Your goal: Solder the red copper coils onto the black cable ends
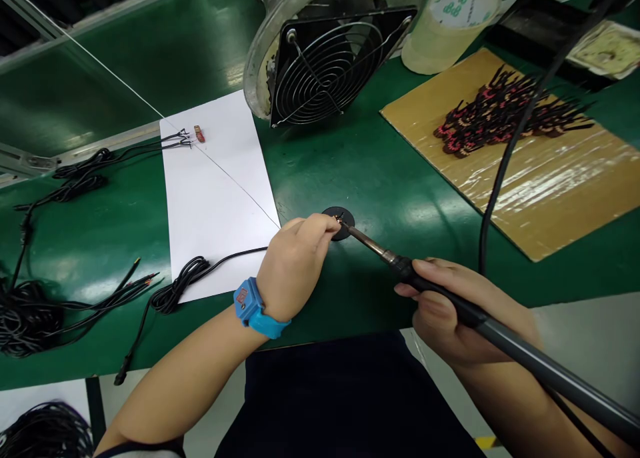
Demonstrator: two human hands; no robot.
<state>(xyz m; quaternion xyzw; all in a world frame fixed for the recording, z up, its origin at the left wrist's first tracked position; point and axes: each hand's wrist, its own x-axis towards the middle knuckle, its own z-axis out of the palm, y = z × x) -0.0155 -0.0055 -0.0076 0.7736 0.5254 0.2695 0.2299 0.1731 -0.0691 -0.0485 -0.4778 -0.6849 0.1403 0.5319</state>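
My right hand (465,305) is wrapped round the handle of a soldering iron (450,301). The iron's metal tip points left and meets a small part (340,219) on a black round pad (346,234). My left hand (300,255), with a blue wrist strap, pinches at that spot. A black cable (235,255) runs under this hand from a tied coil, so its end is hidden by my fingers. A thin wire (235,181) passes from the upper left down to the same fingers. Whether the tip touches the cable's end is too small to tell.
A fan with a wire guard (325,78) stands at the back. On the right, a brown board (540,211) bears a pile of small black-wired parts (500,115). White paper (215,205) lies left, beside black cable bundles (30,318). A tape roll (445,35) stands behind.
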